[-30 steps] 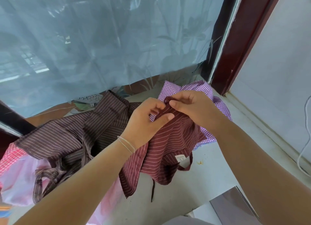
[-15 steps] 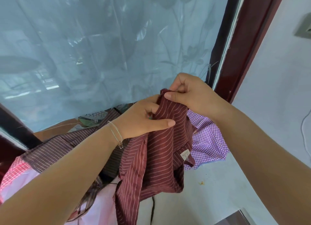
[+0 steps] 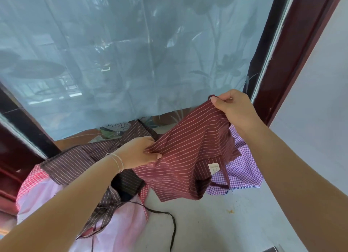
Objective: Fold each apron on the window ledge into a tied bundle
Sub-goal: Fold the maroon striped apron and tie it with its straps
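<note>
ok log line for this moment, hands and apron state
left hand grips maroon striped apron | right hand pinches its top corner | apron lifted, spread, unfolded

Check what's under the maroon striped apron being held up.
Under the maroon apron, the purple checked apron shows at its right and a dark brown striped apron at its left. How far either runs beneath is covered.

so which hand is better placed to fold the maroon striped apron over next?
Probably right. The right hand pinches a raised corner of the maroon striped apron, free to swing across; the left hand grips bunched cloth lower, serving as anchor.
</note>
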The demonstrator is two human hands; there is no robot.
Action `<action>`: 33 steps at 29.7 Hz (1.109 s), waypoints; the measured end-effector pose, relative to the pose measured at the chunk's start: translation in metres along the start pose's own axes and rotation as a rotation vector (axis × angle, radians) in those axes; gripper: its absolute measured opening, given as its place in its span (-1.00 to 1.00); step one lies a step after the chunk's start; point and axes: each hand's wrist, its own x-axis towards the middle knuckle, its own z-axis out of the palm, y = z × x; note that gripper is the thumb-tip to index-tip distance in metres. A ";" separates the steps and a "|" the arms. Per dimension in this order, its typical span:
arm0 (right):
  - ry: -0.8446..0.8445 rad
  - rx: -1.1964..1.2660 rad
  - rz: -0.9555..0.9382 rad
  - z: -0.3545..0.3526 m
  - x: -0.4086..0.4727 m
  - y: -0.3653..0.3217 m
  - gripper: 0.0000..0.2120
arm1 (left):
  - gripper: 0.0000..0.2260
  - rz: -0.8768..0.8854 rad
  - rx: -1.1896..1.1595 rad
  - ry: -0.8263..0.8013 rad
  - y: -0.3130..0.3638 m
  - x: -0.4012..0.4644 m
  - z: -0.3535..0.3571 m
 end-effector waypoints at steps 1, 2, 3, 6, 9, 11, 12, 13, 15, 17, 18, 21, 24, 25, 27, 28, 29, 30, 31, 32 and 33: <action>0.008 0.028 0.010 0.000 0.003 0.002 -0.75 | -0.79 -0.019 -0.025 -0.007 -0.005 -0.001 0.004; 0.019 0.039 0.015 0.000 0.006 0.003 -0.74 | -0.79 -0.038 -0.032 -0.003 -0.010 -0.002 0.009; 0.030 0.046 0.015 0.000 0.009 0.004 -0.74 | -0.77 -0.059 -0.019 0.018 -0.014 -0.003 0.012; 0.053 0.067 0.015 -0.006 0.018 0.009 -0.73 | -0.72 -0.114 0.063 0.126 -0.023 -0.007 0.011; 0.067 0.028 0.005 -0.013 0.027 0.016 -0.72 | -0.79 -0.076 0.189 0.378 -0.028 -0.014 -0.012; 0.113 -0.019 -0.024 -0.014 0.030 0.023 -0.73 | -0.84 0.028 0.177 0.564 -0.027 -0.019 -0.035; 0.143 -0.029 -0.043 -0.013 0.031 0.027 -0.74 | -0.87 0.047 0.155 0.583 -0.024 -0.023 -0.046; 0.171 -0.031 -0.058 -0.012 0.030 0.031 -0.76 | -0.89 0.020 0.145 0.528 -0.024 -0.025 -0.053; 0.204 -0.040 -0.069 -0.009 0.028 0.038 -0.80 | -0.84 -0.103 0.237 0.285 -0.023 -0.025 -0.056; 0.207 -0.051 -0.057 -0.008 0.029 0.046 -0.83 | -0.81 -0.171 0.340 0.133 -0.028 -0.024 -0.048; 0.207 -0.056 -0.053 -0.008 0.030 0.050 -0.83 | -0.82 -0.189 0.348 0.129 -0.032 -0.026 -0.045; 0.279 -0.100 -0.075 -0.010 0.031 0.061 -0.83 | -0.89 -0.221 0.258 0.296 -0.047 -0.031 -0.045; 0.281 -0.031 -0.104 -0.011 0.031 0.076 -0.88 | -0.95 -0.224 0.033 0.426 -0.054 -0.038 -0.060; 0.245 -0.008 -0.102 -0.012 0.032 0.081 -0.86 | -0.94 -0.219 -0.011 0.426 -0.055 -0.040 -0.065; 0.162 -0.002 -0.065 -0.011 0.034 0.089 -0.84 | -0.96 -0.215 -0.057 0.391 -0.058 -0.044 -0.075; 0.136 -0.009 -0.042 -0.011 0.035 0.092 -0.83 | -0.96 -0.223 -0.080 0.370 -0.059 -0.046 -0.078; 0.117 -0.010 -0.028 -0.011 0.036 0.094 -0.81 | -0.95 -0.230 -0.107 0.369 -0.061 -0.048 -0.081; 0.107 -0.010 -0.017 -0.010 0.037 0.098 -0.81 | -0.94 -0.240 -0.136 0.383 -0.065 -0.049 -0.081; 0.100 -0.013 -0.012 -0.009 0.038 0.100 -0.81 | -0.94 -0.249 -0.179 0.414 -0.068 -0.049 -0.080; 0.098 -0.024 -0.004 -0.008 0.039 0.101 -0.81 | -0.94 -0.256 -0.278 0.452 -0.071 -0.048 -0.076; 0.099 -0.046 0.006 -0.007 0.039 0.102 -0.80 | -0.93 -0.269 -0.452 0.476 -0.073 -0.047 -0.072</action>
